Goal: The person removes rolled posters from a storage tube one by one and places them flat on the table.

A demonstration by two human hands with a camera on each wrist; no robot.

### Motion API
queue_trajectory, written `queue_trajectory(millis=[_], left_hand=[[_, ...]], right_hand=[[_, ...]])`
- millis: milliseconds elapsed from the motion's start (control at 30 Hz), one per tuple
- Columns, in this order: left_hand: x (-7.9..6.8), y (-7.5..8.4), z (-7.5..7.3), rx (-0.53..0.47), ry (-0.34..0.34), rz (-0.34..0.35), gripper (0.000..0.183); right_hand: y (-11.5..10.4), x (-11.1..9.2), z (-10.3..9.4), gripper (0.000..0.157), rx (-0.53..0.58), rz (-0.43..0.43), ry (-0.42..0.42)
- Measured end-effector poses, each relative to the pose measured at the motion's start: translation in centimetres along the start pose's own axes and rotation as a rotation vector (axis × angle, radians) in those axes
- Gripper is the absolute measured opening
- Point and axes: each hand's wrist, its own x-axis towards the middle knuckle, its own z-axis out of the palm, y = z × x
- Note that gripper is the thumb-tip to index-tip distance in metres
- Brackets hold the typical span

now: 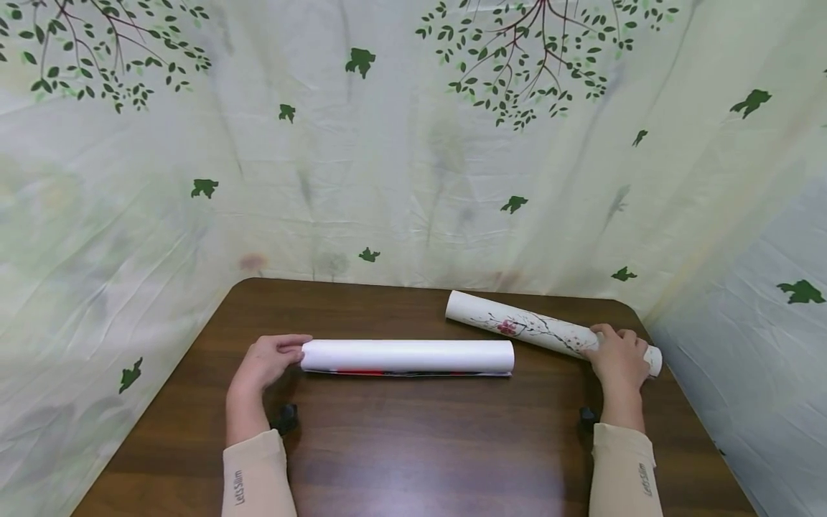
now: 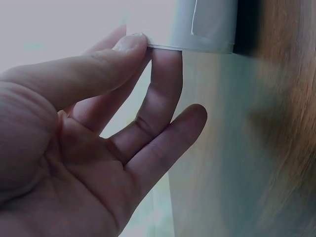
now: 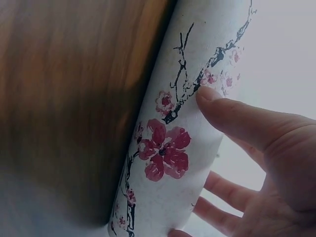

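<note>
A plain white paper roll lies across the middle of the table, with a thin strip of red and dark colour along its lower edge. At its left end my left hand pinches the rim; in the left wrist view the thumb touches the edge and another finger's tip goes out of sight at the roll's end. A second roll, white with pink blossoms and dark branches, lies slanted at the back right. My right hand grips it from above near its right end, with thumb and fingers on opposite sides.
The brown wooden table has rounded back corners. Behind and beside it hangs a pale curtain printed with leaves and branches. A small black object sits by the left wrist and another black piece by the right.
</note>
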Motion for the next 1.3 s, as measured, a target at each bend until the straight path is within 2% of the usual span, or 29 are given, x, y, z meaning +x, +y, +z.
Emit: queue_trajectory(millis=[300, 533, 867, 1300], left_hand=[[0.2, 0.3, 0.4, 0.004, 0.009, 0.017, 0.037], [0.3, 0.6, 0.8, -0.003, 0.017, 0.028, 0.037], [0.7, 1.2, 1.5, -0.014, 0.040, 0.029, 0.035], [1.0, 1.7, 2.2, -0.036, 0.036, 0.025, 0.035]], right_hand=[[-1.9, 1.4, 1.0, 0.056, 0.005, -0.034, 0.005], [-3.4, 2.3, 1.7, 0.055, 0.000, -0.075, 0.040], [-5.3, 2.7, 3.1, 0.053, 0.002, -0.116, 0.086], [-7.7, 3.3, 4.2, 0.054, -0.002, -0.141, 0.068]])
